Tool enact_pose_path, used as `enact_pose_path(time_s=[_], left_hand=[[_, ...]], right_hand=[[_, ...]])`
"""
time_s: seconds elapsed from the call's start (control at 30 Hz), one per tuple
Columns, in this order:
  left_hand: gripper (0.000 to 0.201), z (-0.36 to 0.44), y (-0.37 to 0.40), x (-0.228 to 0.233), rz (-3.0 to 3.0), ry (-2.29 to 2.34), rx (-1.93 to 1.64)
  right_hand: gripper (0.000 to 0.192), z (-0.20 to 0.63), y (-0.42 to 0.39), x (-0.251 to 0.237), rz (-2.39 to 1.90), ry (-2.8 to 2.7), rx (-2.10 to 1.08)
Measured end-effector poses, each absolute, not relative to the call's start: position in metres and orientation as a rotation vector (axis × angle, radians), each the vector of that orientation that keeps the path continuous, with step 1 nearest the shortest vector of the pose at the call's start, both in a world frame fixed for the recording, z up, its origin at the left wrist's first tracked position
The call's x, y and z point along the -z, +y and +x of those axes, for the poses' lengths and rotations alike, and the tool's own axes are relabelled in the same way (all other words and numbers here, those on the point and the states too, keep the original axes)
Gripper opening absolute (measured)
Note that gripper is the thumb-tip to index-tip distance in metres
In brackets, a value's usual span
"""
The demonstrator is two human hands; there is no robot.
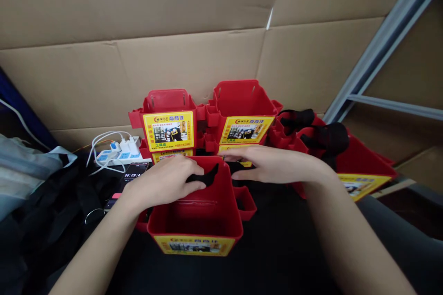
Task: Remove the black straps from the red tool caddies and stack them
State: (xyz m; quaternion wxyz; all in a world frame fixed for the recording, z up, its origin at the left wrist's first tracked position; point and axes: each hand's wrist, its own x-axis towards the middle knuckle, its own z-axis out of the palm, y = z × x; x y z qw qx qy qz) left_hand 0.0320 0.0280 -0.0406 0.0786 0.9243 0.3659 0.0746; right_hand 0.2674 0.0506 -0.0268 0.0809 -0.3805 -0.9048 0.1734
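Red plastic bin at centre front, open top, on dark surface just ahead of both forearms. Inside: bare red floor and walls, nothing loose visible. Yellow printed label across near face; small red side pocket on right wall, contents not discernible.

Black strap across bin's far rim, dark fabric, one pointed end near middle of rim, other end running right under the fingers.

Left hand resting on far-left rim, fingers curled closed, pinching strap's left end. Right hand reaching in from right over far-right corner, fingers extended flat and nearly together, tips on strap's right portion; whether gripped or merely pressed, cannot tell.

Behind: two more red bins, left stack and right stack, same yellow labels, at least one more labelled bin beneath each, interiors out of sight. Right: further red bins tipped over, black straps draped on top, touching right wrist area.

Left: white power strip with plugs and white cables, phone with timer display just beside left hand, dark bags beyond.

Cardboard wall close behind stacks. Grey metal frame slanting at upper right. Open room only on dark surface right of front bin; tight elsewhere.
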Motion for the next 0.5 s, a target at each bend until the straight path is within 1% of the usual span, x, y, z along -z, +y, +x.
enact_pose_path(time_s=[0.07,0.17,0.33,0.5], left_hand=[[0.024,0.03,0.028,0.04,2.753,1.08,-0.228],[0.021,0.022,0.029,0.039,2.74,1.05,-0.231],[0.018,-0.001,0.032,0.027,2.633,0.963,-0.087],[0.015,-0.035,0.032,0.013,2.525,1.003,-0.054]], right_hand=[[0.049,0.249,0.052,0.023,-1.006,-2.689,-0.563],[0.048,0.234,0.058,0.03,-0.882,-2.66,-0.598],[0.049,0.236,0.068,0.044,-0.931,-2.661,-0.599],[0.051,0.238,0.068,0.046,-1.007,-2.648,-0.537]])
